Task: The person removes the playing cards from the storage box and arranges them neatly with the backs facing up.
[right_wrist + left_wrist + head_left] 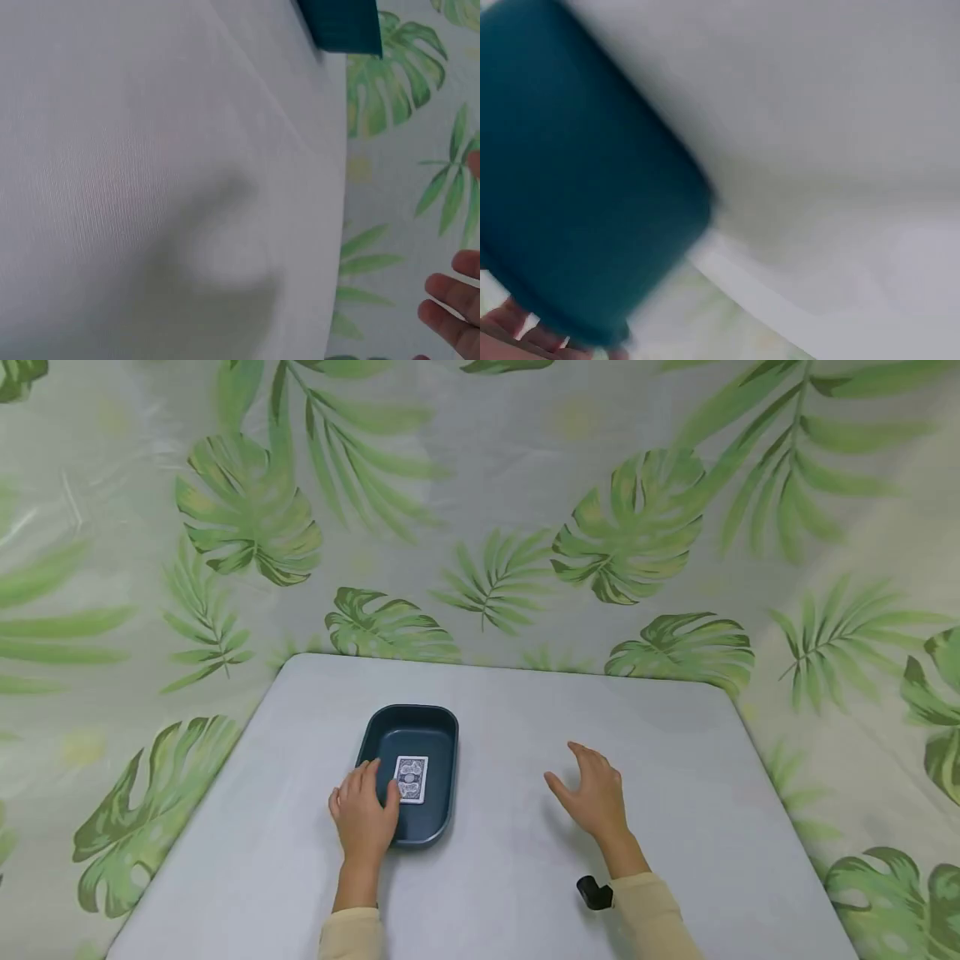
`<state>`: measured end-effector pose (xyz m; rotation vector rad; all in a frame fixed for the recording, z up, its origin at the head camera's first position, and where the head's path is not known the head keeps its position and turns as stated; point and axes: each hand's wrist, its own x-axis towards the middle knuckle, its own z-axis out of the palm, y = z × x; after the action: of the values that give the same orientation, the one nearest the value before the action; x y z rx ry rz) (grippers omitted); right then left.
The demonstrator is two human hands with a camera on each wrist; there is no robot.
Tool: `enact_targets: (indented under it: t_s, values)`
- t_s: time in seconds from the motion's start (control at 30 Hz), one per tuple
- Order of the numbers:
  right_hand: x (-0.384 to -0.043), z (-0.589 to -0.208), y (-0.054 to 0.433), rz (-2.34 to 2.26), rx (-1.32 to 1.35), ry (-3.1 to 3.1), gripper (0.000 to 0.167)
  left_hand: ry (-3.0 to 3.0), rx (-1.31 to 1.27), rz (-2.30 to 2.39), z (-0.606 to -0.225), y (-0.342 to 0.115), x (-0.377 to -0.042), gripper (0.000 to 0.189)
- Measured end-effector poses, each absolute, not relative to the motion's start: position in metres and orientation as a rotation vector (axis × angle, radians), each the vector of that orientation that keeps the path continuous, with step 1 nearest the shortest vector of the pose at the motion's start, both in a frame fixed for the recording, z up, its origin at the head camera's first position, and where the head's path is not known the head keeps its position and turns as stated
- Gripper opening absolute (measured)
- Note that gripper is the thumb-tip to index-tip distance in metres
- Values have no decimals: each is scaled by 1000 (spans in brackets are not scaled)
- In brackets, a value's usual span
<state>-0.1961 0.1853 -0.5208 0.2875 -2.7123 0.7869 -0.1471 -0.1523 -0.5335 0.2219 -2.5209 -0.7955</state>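
A dark blue tray (450,785) with rounded corners sits on the white table, left of the middle. Face down inside it lies a playing card (411,779) with a patterned back and white border. My left hand (363,818) is over the tray's near left side, thumb above the inside beside the card and fingers spread loosely along the rim. In the left wrist view the tray's teal outer wall (592,165) looms blurred, with fingertips (547,337) just past its rim. My right hand (597,797) hovers over the table right of the tray, thumb and fingers apart, holding nothing.
The white table (517,727) ends at a rounded far edge against a leaf-patterned backdrop (495,485). A black wrist camera (594,893) juts out beside the right cuff. The right hand casts a shadow (217,300) on the tabletop.
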Motion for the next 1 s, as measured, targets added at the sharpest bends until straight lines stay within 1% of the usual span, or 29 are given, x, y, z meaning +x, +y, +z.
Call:
enact_targets:
  t_s: [0.13, 0.27, 0.57, 0.73, 0.9, 1.0]
  values:
    - [-197, -522, 172, 820, 320, -2659, 50, -2535, 433, -942, -523, -178, -136, 38]
    - [-202, -523, 155, 860, 353, -2662, 44, -2647, 526, -1105, -515, -196, -129, 36]
    - [-217, -517, 97, 841, 567, -2747, 39, -2660, 577, -1387, -521, -213, -121, 38]
    - [-227, -508, 57, 781, 789, -2803, 37, -2619, 597, -1472, -528, -215, -120, 38]
    - [-242, -504, 12, 696, 990, -2919, 40, -2574, 589, -1539, -530, -218, -120, 37]
    - [-249, -509, -8, 631, 1044, -3015, 47, -2558, 577, -1564, -529, -218, -121, 37]
